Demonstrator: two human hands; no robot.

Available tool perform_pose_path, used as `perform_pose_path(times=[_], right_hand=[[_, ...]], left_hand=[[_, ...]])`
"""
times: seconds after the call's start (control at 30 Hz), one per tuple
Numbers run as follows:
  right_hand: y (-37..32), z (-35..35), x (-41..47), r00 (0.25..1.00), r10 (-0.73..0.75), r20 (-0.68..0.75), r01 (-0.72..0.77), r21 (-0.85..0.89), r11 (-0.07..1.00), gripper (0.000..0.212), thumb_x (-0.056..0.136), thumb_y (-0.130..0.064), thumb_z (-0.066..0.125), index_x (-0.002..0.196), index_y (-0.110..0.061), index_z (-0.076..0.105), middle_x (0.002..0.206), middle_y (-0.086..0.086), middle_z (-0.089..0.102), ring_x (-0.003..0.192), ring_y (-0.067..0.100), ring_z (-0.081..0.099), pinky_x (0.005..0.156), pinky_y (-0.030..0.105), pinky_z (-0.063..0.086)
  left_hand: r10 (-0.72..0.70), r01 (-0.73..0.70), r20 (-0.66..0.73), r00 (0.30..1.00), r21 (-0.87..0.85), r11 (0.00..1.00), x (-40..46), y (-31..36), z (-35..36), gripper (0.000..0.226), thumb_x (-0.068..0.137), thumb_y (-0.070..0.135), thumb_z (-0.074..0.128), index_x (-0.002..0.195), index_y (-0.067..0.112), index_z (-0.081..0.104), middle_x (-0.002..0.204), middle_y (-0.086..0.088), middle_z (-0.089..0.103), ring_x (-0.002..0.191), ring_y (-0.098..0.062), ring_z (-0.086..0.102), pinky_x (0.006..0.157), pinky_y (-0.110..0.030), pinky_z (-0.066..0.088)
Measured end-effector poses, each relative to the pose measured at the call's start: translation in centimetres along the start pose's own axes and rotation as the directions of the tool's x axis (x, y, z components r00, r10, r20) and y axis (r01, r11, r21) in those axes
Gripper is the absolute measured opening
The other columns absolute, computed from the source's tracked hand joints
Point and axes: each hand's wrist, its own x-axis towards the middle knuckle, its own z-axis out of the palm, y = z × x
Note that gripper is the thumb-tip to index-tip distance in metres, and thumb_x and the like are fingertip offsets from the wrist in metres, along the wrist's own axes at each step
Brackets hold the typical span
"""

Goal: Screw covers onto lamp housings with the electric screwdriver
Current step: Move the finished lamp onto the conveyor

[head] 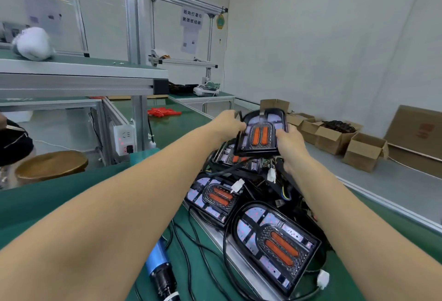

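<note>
Both hands have a closed grip on one lamp housing (260,132), the left hand (228,122) at its far left edge, the right hand (288,141) on its right side, raised above the heap of housings (239,181) on the green tabletop (167,126); the blue electric screwdriver (159,265) lies near, beneath the left forearm

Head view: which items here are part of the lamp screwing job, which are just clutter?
Job:
- lifted lamp unit, held by left hand and right hand
- piled lamp units
- blue electric screwdriver, lying on the green mat

Clutter:
- cardboard boxes
- red plastic parts
- wooden stool
- power strip
</note>
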Motion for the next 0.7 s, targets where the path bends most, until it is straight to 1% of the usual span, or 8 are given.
perform_pose_path(times=[0.07, 0.17, 0.27, 0.33, 0.4, 0.53, 0.63, 0.7], right_hand=[[0.3, 0.3, 1.0, 0.995, 0.096, -0.039, -0.098, -0.051, 0.994, 0.039, 0.104, -0.008, 0.034, 0.141, 0.003, 0.042, 0.133, 0.012, 0.055, 0.104, 0.027, 0.054, 0.08, 0.033, 0.043], [0.8, 0.7, 1.4, 0.994, 0.07, -0.089, -0.092, -0.271, 0.958, 0.045, 0.1, 0.002, 0.033, 0.145, 0.003, 0.035, 0.143, 0.018, 0.046, 0.121, 0.035, 0.05, 0.083, 0.035, 0.04], [1.3, 0.6, 1.8, 0.998, -0.026, -0.06, -0.005, -0.471, 0.882, 0.042, 0.097, 0.007, 0.035, 0.136, -0.003, 0.045, 0.137, 0.024, 0.048, 0.113, 0.036, 0.049, 0.081, 0.034, 0.04], [1.8, 0.4, 2.3, 1.0, -0.019, -0.025, 0.002, -0.566, 0.824, 0.019, 0.096, 0.006, 0.037, 0.105, -0.002, 0.051, 0.108, 0.025, 0.049, 0.091, 0.03, 0.043, 0.071, 0.03, 0.034], [2.3, 0.1, 2.5, 1.0, 0.011, -0.013, -0.017, -0.623, 0.782, 0.008, 0.097, 0.002, 0.038, 0.094, 0.0, 0.045, 0.099, 0.018, 0.046, 0.086, 0.028, 0.042, 0.069, 0.029, 0.032], [2.6, 0.2, 2.2, 0.999, 0.03, 0.032, 0.0, -0.699, 0.715, 0.01, 0.099, -0.009, 0.04, 0.1, -0.004, 0.049, 0.113, 0.021, 0.056, 0.097, 0.034, 0.051, 0.078, 0.034, 0.039], [3.0, 0.0, 2.4, 0.996, 0.011, 0.093, 0.062, -0.744, 0.665, 0.016, 0.095, -0.007, 0.04, 0.108, -0.008, 0.048, 0.129, 0.021, 0.054, 0.116, 0.037, 0.052, 0.094, 0.041, 0.042], [3.3, -0.2, 2.5, 0.99, 0.007, 0.14, 0.103, -0.758, 0.644, 0.034, 0.095, -0.008, 0.04, 0.128, -0.011, 0.048, 0.141, 0.018, 0.049, 0.127, 0.036, 0.047, 0.105, 0.044, 0.039]], left_hand=[[0.054, -0.053, 0.0, 0.999, 0.168, 0.984, 0.1, -0.7, 0.5, 0.053, 0.097, 0.014, 0.049, 0.144, 0.008, 0.027, 0.102, -0.007, 0.054, 0.08, -0.019, 0.053, 0.07, -0.027, 0.042], [0.178, -0.134, -0.04, 0.983, 0.506, 0.852, 0.0, -2.1, 1.0, 0.076, 0.097, 0.02, 0.048, 0.152, 0.016, -0.006, 0.151, -0.013, 0.027, 0.118, -0.033, 0.05, 0.096, -0.042, 0.04], [0.461, -0.142, -0.128, 0.878, 0.851, 0.506, 0.4, -3.5, 0.9, 0.075, 0.097, 0.032, 0.048, 0.152, 0.015, -0.001, 0.158, -0.008, 0.014, 0.135, -0.032, 0.033, 0.109, -0.046, 0.026], [0.529, -0.098, -0.134, 0.838, 0.916, 0.388, 0.8, -4.2, 0.6, 0.068, 0.097, 0.036, 0.046, 0.151, 0.015, 0.01, 0.157, -0.008, 0.017, 0.136, -0.03, 0.029, 0.111, -0.048, 0.022], [0.476, -0.036, -0.136, 0.869, 0.942, 0.334, 1.3, -4.7, 0.5, 0.063, 0.098, 0.038, 0.043, 0.148, 0.012, 0.017, 0.153, -0.009, 0.026, 0.134, -0.031, 0.033, 0.11, -0.049, 0.024], [0.264, 0.143, -0.247, 0.932, 0.923, 0.358, 2.2, -5.3, -0.8, 0.069, 0.097, 0.042, 0.037, 0.148, 0.004, 0.012, 0.147, -0.014, 0.036, 0.131, -0.036, 0.036, 0.106, -0.051, 0.025], [0.006, 0.214, -0.262, 0.965, 0.802, 0.557, 2.6, -6.1, -1.3, 0.074, 0.096, 0.048, 0.039, 0.149, 0.005, 0.012, 0.15, -0.014, 0.029, 0.135, -0.036, 0.032, 0.107, -0.049, 0.026], [-0.12, 0.231, -0.203, 0.972, 0.712, 0.663, 2.6, -7.0, -1.4, 0.072, 0.095, 0.051, 0.039, 0.148, 0.008, 0.017, 0.153, -0.011, 0.026, 0.137, -0.034, 0.029, 0.109, -0.049, 0.024]])
